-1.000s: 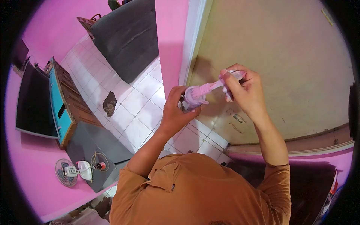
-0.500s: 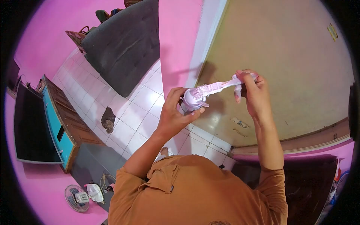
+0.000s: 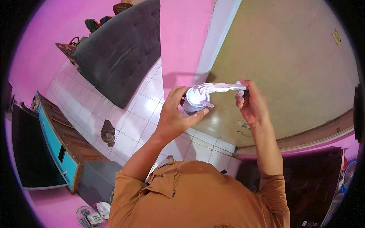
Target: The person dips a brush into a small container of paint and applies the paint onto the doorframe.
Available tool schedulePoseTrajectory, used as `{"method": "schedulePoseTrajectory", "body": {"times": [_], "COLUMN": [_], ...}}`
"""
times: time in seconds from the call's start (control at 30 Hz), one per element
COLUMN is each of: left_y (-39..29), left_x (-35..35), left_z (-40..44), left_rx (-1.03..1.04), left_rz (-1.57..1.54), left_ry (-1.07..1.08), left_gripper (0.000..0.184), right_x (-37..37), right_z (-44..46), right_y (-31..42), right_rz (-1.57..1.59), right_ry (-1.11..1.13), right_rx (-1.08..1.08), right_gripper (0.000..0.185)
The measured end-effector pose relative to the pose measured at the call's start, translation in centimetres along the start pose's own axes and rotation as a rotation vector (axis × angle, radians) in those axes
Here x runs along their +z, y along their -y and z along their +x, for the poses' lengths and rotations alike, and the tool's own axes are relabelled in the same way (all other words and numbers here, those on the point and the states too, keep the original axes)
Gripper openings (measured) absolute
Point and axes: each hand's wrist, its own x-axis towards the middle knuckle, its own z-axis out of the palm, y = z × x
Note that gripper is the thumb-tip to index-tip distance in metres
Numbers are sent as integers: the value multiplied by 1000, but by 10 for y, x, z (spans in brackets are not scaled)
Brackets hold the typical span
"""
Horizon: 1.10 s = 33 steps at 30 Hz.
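A small round container [image 3: 197, 99] of pale paint is held in my left hand [image 3: 174, 114], its fingers and thumb wrapped round the sides. A small pinkish tab or stick juts from its rim on the right. My right hand [image 3: 251, 99] grips the handle of a paint-coated brush [image 3: 222, 87], which lies nearly level. The bristles, thick with whitish-pink paint, are at the container's upper rim. Paint marks some fingers of my right hand.
A pink wall [image 3: 184, 38] with a pale edge meets a large beige panel [image 3: 289, 76]. Left are a dark grey padded piece [image 3: 118, 53], a television [image 3: 34, 148] and a dark crumpled item [image 3: 108, 133] on the tiled floor [image 3: 127, 146]. A fan [image 3: 88, 217] stands lower left.
The brush has tilted from slanting up to nearly level, and its bristles have come up out of the container to the rim. My right hand has lowered. The view has shifted.
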Motion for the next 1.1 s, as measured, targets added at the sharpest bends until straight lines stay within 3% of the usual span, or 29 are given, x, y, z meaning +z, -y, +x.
{"method": "schedulePoseTrajectory", "body": {"times": [0.47,0.77,1.1], "left_y": [-25,-41,-91], "left_x": [-2,-6,-20], "left_z": [41,82,163], "left_rx": [-10,-64,39], "left_rz": [13,-142,-262], "left_ry": [5,116,98], "left_gripper": [59,58,60], "right_x": [8,17,49], "right_z": [7,6,5], "right_y": [23,64,151], "right_rz": [111,90,12], "right_ry": [53,90,213], "right_rx": [-36,-240,-544], "right_gripper": [17,17,20]}}
